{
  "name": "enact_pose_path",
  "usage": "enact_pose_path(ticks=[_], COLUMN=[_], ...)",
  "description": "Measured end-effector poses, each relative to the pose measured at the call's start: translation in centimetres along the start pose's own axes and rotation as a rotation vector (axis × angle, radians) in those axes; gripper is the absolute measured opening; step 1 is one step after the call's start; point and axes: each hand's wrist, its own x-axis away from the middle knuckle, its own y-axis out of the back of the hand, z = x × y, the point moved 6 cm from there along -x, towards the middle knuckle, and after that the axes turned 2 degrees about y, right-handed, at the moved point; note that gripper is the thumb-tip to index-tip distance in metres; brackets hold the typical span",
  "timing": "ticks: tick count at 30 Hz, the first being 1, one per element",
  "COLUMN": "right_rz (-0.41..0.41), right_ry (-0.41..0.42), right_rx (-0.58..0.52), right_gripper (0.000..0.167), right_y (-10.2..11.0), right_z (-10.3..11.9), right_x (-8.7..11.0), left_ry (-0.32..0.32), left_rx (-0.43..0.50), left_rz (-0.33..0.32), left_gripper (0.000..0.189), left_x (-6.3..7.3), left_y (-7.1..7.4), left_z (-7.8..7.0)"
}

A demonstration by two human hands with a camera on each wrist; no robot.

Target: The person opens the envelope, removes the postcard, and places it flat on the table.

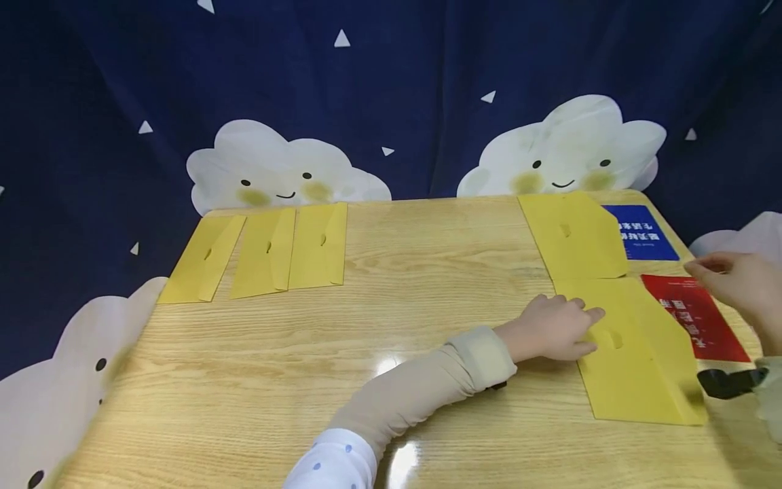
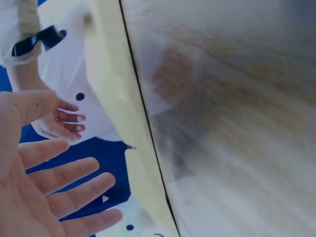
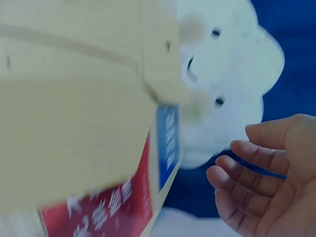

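The near envelope [image 1: 635, 384] should be kept flat and still, so that its flap is not creased. If the red card [image 1: 717, 336] is lifted, it should be pinched softly by an edge, since it is partly covered by that flap and could be snagged. Nothing is held by the left hand [image 1: 557, 331]; its fingers are spread wide over the left edge of the near envelope, and whether it is touched cannot be told. Nothing is held by the right hand [image 1: 745, 280]; its fingers are loosely bent near both cards. Five envelopes can be counted on the table [image 1: 427, 292]: three small envelopes [image 1: 258, 255] at the left, and the near envelope and far envelope [image 1: 559, 244] at the right. One red card and one blue card [image 1: 649, 234] are seen.
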Motion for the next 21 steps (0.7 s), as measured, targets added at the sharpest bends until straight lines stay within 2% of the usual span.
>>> enact_pose_path(ticks=[5,10,14,21], right_rz=[-0.113,-0.141,-0.121,-0.176], right_ry=[0.201,0.336,0.435,0.580], right_rx=[0.055,0.039,-0.021,-0.060], right_gripper=[0.043,0.040,0.035,0.021], right_y=[-0.1,-0.3,-1.0,-2.1], right_z=[3.8,6.7,8.6,12.0], right_x=[1.6,3.4,4.7,7.0], left_ry=[-0.045,-0.042,-0.034,-0.050], left_rx=[0.028,0.086,0.128,0.151], left_rz=[-0.153,-0.249,-0.322,-0.435], left_gripper=[0.049,0.046,0.044,0.041], left_x=[1.9,3.8,5.4,8.9], left_y=[1.5,2.7,3.5,3.4], left_z=[1.4,2.7,3.7,5.6])
